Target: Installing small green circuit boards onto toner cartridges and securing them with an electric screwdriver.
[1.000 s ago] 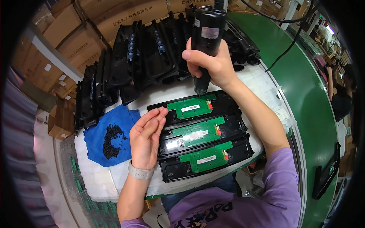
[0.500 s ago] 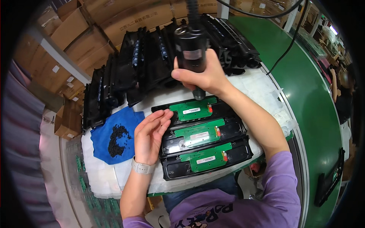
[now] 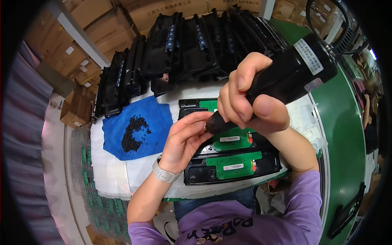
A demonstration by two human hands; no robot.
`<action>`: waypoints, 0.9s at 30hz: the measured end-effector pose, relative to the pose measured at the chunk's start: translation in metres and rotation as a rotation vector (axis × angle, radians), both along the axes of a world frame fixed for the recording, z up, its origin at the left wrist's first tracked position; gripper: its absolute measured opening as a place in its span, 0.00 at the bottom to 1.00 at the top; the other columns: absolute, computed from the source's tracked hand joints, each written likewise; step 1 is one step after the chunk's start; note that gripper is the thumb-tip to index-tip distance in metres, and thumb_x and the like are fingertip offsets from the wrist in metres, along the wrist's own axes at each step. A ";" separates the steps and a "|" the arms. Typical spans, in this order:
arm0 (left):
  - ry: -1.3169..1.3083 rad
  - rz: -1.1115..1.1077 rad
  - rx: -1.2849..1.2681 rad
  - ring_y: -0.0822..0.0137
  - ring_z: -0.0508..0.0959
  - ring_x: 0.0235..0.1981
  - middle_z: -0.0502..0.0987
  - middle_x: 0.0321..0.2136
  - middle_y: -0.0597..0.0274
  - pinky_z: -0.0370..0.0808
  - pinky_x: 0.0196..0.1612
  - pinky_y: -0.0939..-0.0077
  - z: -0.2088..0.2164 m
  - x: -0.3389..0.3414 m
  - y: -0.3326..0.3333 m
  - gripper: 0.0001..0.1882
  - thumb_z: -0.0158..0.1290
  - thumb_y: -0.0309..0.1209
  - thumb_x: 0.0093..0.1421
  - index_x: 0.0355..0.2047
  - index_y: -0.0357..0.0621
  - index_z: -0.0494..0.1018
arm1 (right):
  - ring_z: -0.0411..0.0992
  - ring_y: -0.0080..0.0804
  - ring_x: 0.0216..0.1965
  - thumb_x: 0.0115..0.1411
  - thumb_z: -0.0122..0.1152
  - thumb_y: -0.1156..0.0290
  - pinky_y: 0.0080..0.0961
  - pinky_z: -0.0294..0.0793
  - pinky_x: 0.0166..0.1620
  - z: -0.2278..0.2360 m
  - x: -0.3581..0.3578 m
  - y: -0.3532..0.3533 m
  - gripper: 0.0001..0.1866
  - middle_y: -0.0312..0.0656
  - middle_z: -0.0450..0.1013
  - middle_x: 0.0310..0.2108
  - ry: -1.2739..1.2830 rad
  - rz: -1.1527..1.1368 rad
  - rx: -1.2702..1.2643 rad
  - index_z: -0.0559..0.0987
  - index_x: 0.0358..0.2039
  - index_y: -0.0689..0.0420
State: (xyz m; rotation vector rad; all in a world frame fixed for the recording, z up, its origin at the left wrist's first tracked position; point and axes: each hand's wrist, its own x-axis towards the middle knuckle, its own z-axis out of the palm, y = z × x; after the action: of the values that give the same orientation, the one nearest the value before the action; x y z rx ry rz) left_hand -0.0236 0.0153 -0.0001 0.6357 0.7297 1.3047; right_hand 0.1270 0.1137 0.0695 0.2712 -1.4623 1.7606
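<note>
1. Behind the work, we list a row of black moulded-plastic housings [image 3: 163, 45], backed by brown cardboard boxes [image 3: 169, 16].
2. At left, one blue cloth [image 3: 157, 118] bearing a heap of tiny black pieces [image 3: 132, 141].
3. In front of us, flat black plastic panels with green circuit boards [image 3: 228, 166], stacked near to far; our hands and tool partly cover the farther ones.
4. Edges: a white sheet [image 3: 151, 163] shows between cloth, panels and near rim; the nearest panel lies close to that rim. A long green surface [image 3: 343, 163] runs along the right.
5. Right hand [image 3: 267, 116]: closed around a black cylindrical power driver [image 3: 294, 73], tilted above the panels, nose toward our left.
6. Left hand [image 3: 181, 141]: fingers bent, tips at the driver's nose; we cannot tell whether they pinch anything.
</note>
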 end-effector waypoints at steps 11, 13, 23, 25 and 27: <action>0.267 -0.033 0.015 0.69 0.76 0.33 0.76 0.33 0.55 0.72 0.42 0.78 -0.007 0.002 0.003 0.10 0.49 0.26 0.59 0.40 0.33 0.70 | 0.57 0.19 0.10 0.55 0.52 0.58 0.21 0.64 0.20 0.008 0.012 0.015 0.16 0.31 0.60 0.14 0.098 -0.074 0.039 0.64 0.36 0.56; 0.338 0.026 0.016 0.70 0.76 0.28 0.77 0.30 0.55 0.73 0.35 0.80 -0.005 0.007 0.001 0.08 0.51 0.26 0.58 0.34 0.33 0.72 | 0.57 0.19 0.10 0.55 0.51 0.59 0.21 0.64 0.20 0.010 0.013 0.015 0.16 0.31 0.60 0.14 0.092 -0.088 0.031 0.64 0.36 0.56; 0.355 0.084 0.079 0.74 0.76 0.26 0.77 0.28 0.58 0.73 0.33 0.84 -0.011 0.006 0.001 0.06 0.53 0.22 0.56 0.33 0.32 0.74 | 0.57 0.19 0.11 0.56 0.50 0.57 0.22 0.64 0.21 0.014 0.016 0.015 0.16 0.31 0.60 0.15 0.106 -0.129 -0.041 0.65 0.36 0.57; 0.324 0.120 0.067 0.75 0.76 0.26 0.77 0.27 0.58 0.73 0.33 0.84 -0.011 0.007 0.001 0.06 0.54 0.22 0.54 0.32 0.32 0.74 | 0.57 0.19 0.11 0.56 0.50 0.57 0.22 0.64 0.21 0.013 0.016 0.015 0.16 0.31 0.60 0.15 0.106 -0.136 -0.042 0.65 0.36 0.57; 0.323 0.138 0.067 0.75 0.76 0.25 0.77 0.27 0.59 0.73 0.32 0.84 -0.012 0.007 0.001 0.06 0.55 0.21 0.53 0.32 0.32 0.74 | 0.57 0.20 0.11 0.56 0.50 0.57 0.22 0.65 0.21 0.011 0.016 0.016 0.15 0.31 0.60 0.14 0.114 -0.114 -0.044 0.65 0.35 0.57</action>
State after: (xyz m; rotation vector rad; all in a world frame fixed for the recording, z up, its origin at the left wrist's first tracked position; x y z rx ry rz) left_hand -0.0164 0.0158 -0.0120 0.8753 1.0102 1.3733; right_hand 0.1429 0.1297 0.0810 0.2555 -1.3302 1.6567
